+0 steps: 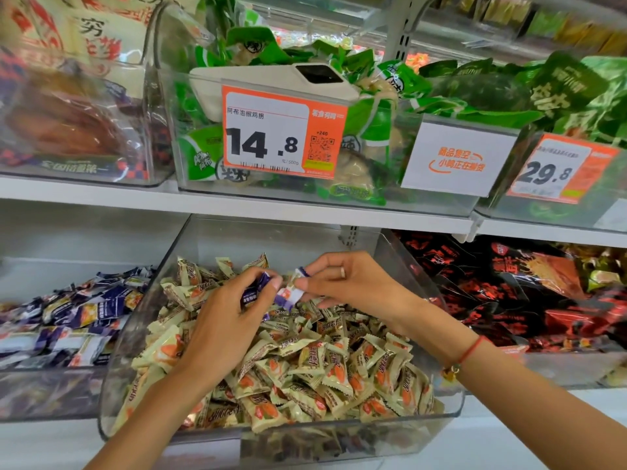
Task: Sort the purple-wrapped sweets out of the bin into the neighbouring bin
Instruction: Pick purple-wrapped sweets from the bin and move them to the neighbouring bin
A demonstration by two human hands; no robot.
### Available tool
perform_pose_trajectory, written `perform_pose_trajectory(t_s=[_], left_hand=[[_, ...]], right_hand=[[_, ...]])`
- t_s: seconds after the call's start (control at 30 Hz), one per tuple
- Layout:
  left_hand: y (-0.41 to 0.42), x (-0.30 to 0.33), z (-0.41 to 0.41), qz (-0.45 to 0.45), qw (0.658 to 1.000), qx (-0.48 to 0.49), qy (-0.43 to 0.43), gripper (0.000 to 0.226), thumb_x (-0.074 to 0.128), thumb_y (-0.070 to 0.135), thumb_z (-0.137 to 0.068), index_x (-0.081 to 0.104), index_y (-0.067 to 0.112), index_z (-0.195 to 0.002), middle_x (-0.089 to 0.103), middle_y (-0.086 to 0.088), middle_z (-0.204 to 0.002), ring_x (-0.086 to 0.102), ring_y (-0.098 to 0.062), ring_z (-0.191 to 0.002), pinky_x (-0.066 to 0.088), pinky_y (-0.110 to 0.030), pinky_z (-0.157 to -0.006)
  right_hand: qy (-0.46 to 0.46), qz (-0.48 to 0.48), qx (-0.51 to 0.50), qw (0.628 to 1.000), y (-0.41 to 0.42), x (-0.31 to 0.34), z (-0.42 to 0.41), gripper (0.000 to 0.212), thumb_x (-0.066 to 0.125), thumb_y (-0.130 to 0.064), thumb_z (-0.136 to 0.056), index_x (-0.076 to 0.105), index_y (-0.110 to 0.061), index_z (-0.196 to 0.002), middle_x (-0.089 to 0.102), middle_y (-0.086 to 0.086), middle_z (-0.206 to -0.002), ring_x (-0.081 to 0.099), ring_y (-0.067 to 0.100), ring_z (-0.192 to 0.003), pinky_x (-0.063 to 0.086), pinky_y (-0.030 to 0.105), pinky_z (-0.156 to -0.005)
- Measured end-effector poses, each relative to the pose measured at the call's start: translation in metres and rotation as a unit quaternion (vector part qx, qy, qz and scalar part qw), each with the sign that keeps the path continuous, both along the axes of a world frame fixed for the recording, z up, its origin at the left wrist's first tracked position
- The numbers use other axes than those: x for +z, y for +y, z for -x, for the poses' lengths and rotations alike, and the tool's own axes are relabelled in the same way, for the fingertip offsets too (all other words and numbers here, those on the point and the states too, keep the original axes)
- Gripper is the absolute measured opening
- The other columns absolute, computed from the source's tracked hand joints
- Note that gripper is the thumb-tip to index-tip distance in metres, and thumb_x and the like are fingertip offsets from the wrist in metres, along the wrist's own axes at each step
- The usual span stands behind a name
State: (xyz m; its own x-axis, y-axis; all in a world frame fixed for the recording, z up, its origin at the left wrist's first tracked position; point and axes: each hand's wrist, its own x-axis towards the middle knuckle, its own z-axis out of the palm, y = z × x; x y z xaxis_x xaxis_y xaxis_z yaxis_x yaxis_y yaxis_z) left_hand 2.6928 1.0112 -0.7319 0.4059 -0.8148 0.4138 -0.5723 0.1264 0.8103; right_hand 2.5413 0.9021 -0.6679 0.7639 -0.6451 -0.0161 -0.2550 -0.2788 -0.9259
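Note:
A clear plastic bin [451,407] on the lower shelf is full of cream-wrapped sweets [315,368]. Over its back half, my left hand [230,317] grips purple-wrapped sweets [252,293] in its curled fingers. My right hand [342,283] pinches another purple-and-white wrapped sweet [291,291] between thumb and fingers, right next to the left hand's fingertips. The neighbouring bin [44,391] to the left holds a heap of purple-wrapped sweets [78,317].
To the right stands a bin of red and black snack packs [529,293]. The shelf edge [237,201] runs just above the bins, carrying clear bins of green packets [373,96] with an orange price tag [281,130] marked 14.8.

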Motion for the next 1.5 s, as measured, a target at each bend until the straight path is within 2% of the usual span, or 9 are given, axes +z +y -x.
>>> perform_pose_trajectory(t_s=[0.4,0.53,0.67,0.87,1.0,1.23,1.37,1.43,1.5], left_hand=[[0.001,0.002,0.0,0.023,0.998,-0.015,0.054,0.031,0.043,0.05,-0.092,0.055,0.029,-0.111,0.067,0.002,-0.083,0.063,-0.01,-0.074,0.049,-0.029,-0.07],[0.0,0.0,0.0,0.021,0.999,0.009,0.038,0.039,0.041,0.05,-0.089,0.053,0.028,-0.119,0.062,0.008,-0.087,0.061,-0.006,-0.072,0.049,-0.023,-0.065],[-0.003,-0.003,-0.005,0.017,1.0,0.011,0.024,0.034,0.051,0.047,-0.088,0.052,0.045,-0.122,0.056,0.027,-0.113,0.063,-0.002,-0.092,0.052,-0.024,-0.084],[-0.004,-0.006,-0.006,0.02,0.999,0.01,0.032,0.032,0.057,0.041,-0.088,0.052,0.05,-0.119,0.06,0.026,-0.112,0.063,0.001,-0.095,0.049,-0.015,-0.085],[-0.007,-0.006,-0.008,0.026,0.998,0.01,0.058,0.032,0.06,0.034,-0.088,0.055,0.049,-0.116,0.064,0.02,-0.107,0.065,-0.002,-0.09,0.051,-0.015,-0.08],[-0.007,-0.009,-0.009,0.012,0.998,0.02,0.059,0.035,0.061,0.039,-0.087,0.056,0.045,-0.12,0.067,0.017,-0.102,0.062,0.003,-0.078,0.052,-0.02,-0.077],[-0.005,-0.009,-0.01,0.004,0.999,0.017,0.05,0.034,0.061,0.042,-0.086,0.055,0.046,-0.12,0.069,0.013,-0.087,0.065,-0.017,-0.062,0.057,-0.035,-0.065],[-0.003,-0.006,-0.008,0.004,0.999,0.017,0.042,0.032,0.061,0.039,-0.087,0.056,0.043,-0.119,0.065,0.013,-0.07,0.057,-0.005,-0.048,0.05,-0.022,-0.05],[-0.003,-0.005,-0.006,0.007,0.999,0.013,0.042,0.034,0.061,0.039,-0.087,0.057,0.04,-0.121,0.067,0.017,-0.083,0.062,-0.003,-0.059,0.054,-0.025,-0.059]], right_hand=[[-0.024,-0.01,-0.038,0.999,-0.023,0.002,-0.023,0.02,0.056,-0.015,-0.096,0.07,-0.008,-0.108,0.071,0.005,-0.085,0.065,0.008,-0.068,0.055,0.017,-0.067],[0.124,0.131,-0.067,0.981,-0.075,-0.018,-0.028,0.017,0.06,0.0,-0.091,0.069,0.0,-0.104,0.068,0.012,-0.091,0.064,0.015,-0.075,0.055,0.023,-0.073],[0.281,0.289,-0.045,0.914,-0.101,-0.052,-0.044,0.021,0.058,-0.012,-0.093,0.072,-0.013,-0.109,0.066,0.007,-0.118,0.062,0.022,-0.108,0.048,0.027,-0.094],[0.425,0.266,0.028,0.865,-0.089,-0.073,-0.075,0.049,0.06,-0.036,-0.092,0.049,-0.008,-0.132,0.055,0.009,-0.131,0.054,0.029,-0.117,0.046,0.038,-0.1],[0.382,0.324,-0.039,0.864,-0.083,-0.081,-0.082,0.029,0.062,-0.016,-0.09,0.055,-0.004,-0.116,0.059,0.011,-0.118,0.057,0.028,-0.11,0.049,0.034,-0.094],[0.284,0.297,-0.056,0.91,-0.082,-0.056,-0.05,0.013,0.076,-0.026,-0.081,0.076,-0.013,-0.081,0.072,0.0,-0.085,0.063,0.011,-0.076,0.048,0.023,-0.071],[0.163,0.21,0.002,0.964,-0.055,-0.024,-0.016,0.01,0.077,-0.026,-0.08,0.071,-0.019,-0.076,0.069,-0.005,-0.076,0.062,0.003,-0.07,0.045,0.015,-0.065],[0.097,0.146,0.023,0.984,-0.038,-0.018,-0.003,0.011,0.075,-0.019,-0.081,0.067,-0.013,-0.077,0.068,0.001,-0.077,0.063,0.006,-0.07,0.047,0.017,-0.067],[0.064,0.059,0.03,0.996,-0.024,-0.017,0.009,0.012,0.072,-0.013,-0.084,0.061,-0.01,-0.08,0.067,0.006,-0.079,0.064,0.01,-0.071,0.05,0.02,-0.068]])
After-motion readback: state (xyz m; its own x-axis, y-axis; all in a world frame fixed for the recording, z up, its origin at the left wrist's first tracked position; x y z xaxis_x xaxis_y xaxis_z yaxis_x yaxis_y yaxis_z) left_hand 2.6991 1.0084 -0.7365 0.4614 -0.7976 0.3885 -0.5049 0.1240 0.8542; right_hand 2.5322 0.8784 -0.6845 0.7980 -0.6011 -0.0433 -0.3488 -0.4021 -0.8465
